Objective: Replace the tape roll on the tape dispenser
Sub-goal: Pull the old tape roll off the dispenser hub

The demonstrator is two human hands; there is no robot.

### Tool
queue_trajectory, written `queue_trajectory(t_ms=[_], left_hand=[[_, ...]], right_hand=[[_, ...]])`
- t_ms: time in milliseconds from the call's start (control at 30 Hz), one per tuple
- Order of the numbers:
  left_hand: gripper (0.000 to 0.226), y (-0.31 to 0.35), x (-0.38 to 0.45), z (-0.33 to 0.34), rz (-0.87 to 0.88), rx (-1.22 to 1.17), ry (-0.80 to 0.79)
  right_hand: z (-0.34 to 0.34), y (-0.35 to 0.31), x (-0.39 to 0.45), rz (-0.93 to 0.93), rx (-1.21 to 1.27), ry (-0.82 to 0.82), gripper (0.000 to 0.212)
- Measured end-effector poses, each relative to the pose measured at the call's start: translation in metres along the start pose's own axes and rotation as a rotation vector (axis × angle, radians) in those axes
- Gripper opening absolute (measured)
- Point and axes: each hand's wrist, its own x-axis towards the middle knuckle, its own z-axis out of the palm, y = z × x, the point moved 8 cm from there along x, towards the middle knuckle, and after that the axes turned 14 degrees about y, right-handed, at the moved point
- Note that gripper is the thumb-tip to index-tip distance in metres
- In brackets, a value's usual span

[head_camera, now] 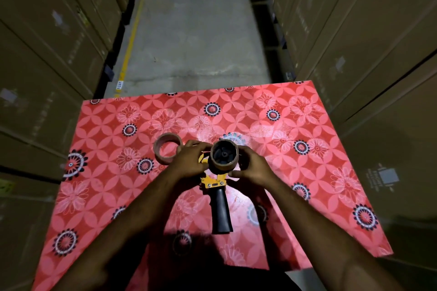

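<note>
Tape dispenser (216, 184), held above the table in both hands, black handle pointing back toward the person. A brown roll (224, 156) sits on the dispenser's black hub, its open face turned up to the head camera so that the hub spokes show inside the core. The left hand (190, 162) curls round the yellow frame and the left side of this roll; the right hand (250, 165) curls its fingers round the right side, thumb toward the frame. Both hands are closed on the assembly; neither is free.

A second brown tape roll (166, 151) lies flat on the table just beside the left hand, apart from the dispenser. Which of the two is the spent one cannot be told from here.

Step in hand, as judged: the roll is either being seated on the hub or drawn off it. The next move would call for a straight push or pull along the hub axis, frame held steady by the left hand.

Surface: a table (331, 172) covered in red cloth printed with petal and flower motifs. Room: a concrete aisle (196, 30) with a yellow floor line (132, 38), flanked on both sides by stacked cardboard cartons (366, 42), dimly lit.
</note>
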Motion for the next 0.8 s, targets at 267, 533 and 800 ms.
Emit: queue_trajectory(t_ms=[267,533,800], left_hand=[[0.058,-0.008,0.002,0.015,-0.103,-0.342,0.090],[0.056,-0.021,0.005,0.023,-0.124,-0.442,0.093],[0.081,0.001,0.001,0.009,-0.006,-0.166,0.074]], right_hand=[[0.004,0.000,0.003,-0.086,-0.049,0.117,0.072],[0.002,0.008,0.003,-0.070,-0.022,0.065,0.072],[0.005,-0.004,0.008,-0.084,-0.039,0.075,0.084]])
